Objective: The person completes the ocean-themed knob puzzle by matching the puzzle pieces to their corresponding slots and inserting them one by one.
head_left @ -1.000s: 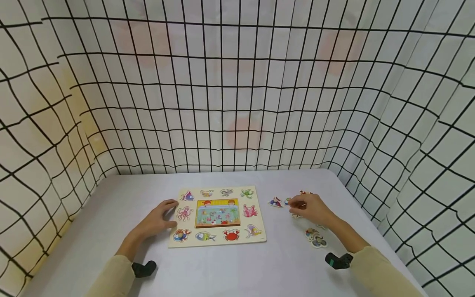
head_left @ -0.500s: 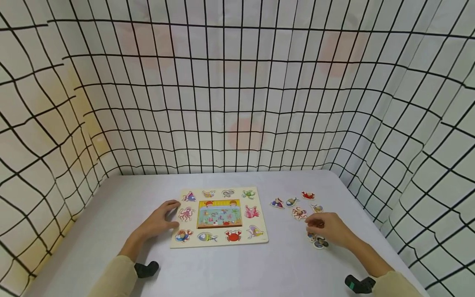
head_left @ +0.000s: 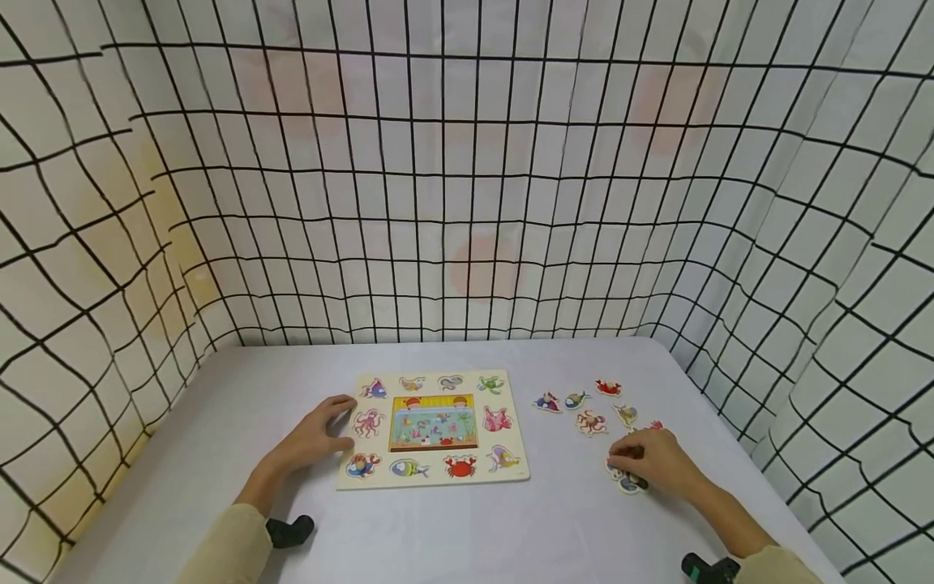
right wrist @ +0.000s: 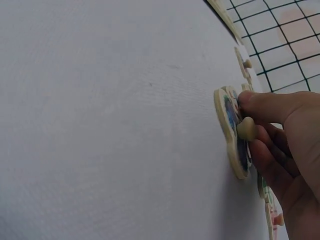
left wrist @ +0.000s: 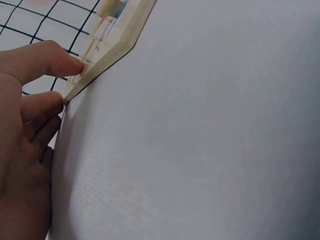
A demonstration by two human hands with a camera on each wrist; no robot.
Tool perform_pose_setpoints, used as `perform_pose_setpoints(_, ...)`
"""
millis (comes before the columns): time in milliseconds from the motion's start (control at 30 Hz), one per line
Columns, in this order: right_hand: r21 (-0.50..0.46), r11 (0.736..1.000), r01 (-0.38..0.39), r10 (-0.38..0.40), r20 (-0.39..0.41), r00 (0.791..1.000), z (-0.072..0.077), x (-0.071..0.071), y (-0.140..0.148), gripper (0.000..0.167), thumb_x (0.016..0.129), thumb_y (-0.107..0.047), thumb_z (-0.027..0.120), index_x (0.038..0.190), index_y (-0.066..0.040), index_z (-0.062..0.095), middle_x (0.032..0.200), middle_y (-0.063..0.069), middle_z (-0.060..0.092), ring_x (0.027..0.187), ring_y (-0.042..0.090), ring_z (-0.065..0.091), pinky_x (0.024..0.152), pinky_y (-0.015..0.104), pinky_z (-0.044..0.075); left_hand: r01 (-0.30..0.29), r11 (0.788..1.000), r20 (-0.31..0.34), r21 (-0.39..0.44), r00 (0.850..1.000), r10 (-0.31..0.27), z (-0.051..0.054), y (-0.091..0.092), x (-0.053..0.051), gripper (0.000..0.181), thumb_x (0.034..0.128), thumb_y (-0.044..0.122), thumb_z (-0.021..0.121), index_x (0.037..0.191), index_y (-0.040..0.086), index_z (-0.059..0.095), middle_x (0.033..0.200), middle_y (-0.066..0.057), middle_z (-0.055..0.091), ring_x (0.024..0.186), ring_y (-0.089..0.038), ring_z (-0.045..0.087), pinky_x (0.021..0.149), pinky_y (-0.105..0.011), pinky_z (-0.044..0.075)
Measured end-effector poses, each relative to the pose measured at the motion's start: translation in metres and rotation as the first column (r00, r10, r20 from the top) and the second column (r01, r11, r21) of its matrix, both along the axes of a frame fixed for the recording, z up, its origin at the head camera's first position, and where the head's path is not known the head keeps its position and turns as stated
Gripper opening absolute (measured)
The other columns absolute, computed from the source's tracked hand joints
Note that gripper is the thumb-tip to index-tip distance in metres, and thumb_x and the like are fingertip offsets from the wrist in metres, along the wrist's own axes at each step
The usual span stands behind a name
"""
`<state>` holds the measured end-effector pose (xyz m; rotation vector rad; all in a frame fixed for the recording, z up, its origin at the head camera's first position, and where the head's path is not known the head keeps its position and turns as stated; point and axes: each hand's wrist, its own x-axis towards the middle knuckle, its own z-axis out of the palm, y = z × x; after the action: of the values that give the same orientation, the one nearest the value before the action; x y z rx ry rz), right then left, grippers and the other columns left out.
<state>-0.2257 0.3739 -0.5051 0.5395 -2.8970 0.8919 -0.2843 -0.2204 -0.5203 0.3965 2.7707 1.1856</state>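
Note:
A wooden peg puzzle board point(head_left: 365, 442) with sea animals lies flat on the table. At its left edge is my left hand point(head_left: 315, 434); in the left wrist view its thumb point(left wrist: 60, 62) rests at the board's edge. My right hand point(head_left: 662, 461) is low over the loose pieces right of the board. Its thumb and bent fingers pinch at a puzzle piece in the overlapping cluster; the exact contact is partly hidden. Nearest the right wrist camera is a dark blue piece point(right wrist: 231, 117) with a wooden knob point(right wrist: 246, 129) beside the fingers.
Several loose knobbed pieces lie right of the board, among them an octopus point(head_left: 591, 422), a red crab point(head_left: 608, 388) and a fish point(head_left: 576, 401). The white table point(head_left: 467, 535) is enclosed by white walls with black netting point(head_left: 467, 195).
My right hand has moved from the upper loose pieces down and right to the lower cluster, uncovering the octopus and fish. The left hand stays at the board's edge.

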Motion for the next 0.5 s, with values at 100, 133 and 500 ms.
perform_pose_setpoints(100,0.010,1.000,0.015,-0.015,-0.015,1.000,-0.001,0.002,0.000,0.010,0.088,-0.027,0.084,0.092,-0.018,0.081,0.080,-0.018,0.069,0.071,0.002,0.061,0.062,0.025,0.054,0.007,1.000,0.002,0.002,1.000,-0.007,-0.001,0.002,0.000,0.080,0.0857,0.022,0.080,0.153,-0.004,0.044,0.160,-0.023,0.034,0.150,-0.049,0.021,0.117,-0.069,0.018)
perform_pose_setpoints(133,0.010,1.000,0.016,-0.016,-0.019,1.000,-0.001,0.002,0.000,0.010,0.088,-0.027,0.084,0.092,-0.018,0.082,0.081,-0.018,0.069,0.071,0.002,0.061,0.062,0.025,0.054,0.009,1.000,0.000,0.002,1.000,-0.009,-0.001,0.002,0.000,0.080,0.0857,0.022,0.080,0.153,-0.004,0.044,0.160,-0.023,0.034,0.150,-0.049,0.021,0.118,-0.068,0.018)
perform_pose_setpoints(500,0.033,0.999,0.012,-0.012,0.007,1.000,0.013,0.000,-0.010,0.004,0.088,-0.019,0.083,0.092,-0.017,0.083,0.085,-0.015,0.073,0.078,0.003,0.065,0.073,0.037,0.059,0.008,1.000,-0.029,-0.004,1.000,-0.009,-0.006,-0.002,-0.001,0.080,0.0846,0.022,0.079,0.152,-0.005,0.045,0.159,-0.024,0.036,0.149,-0.051,0.024,0.116,-0.070,0.020)
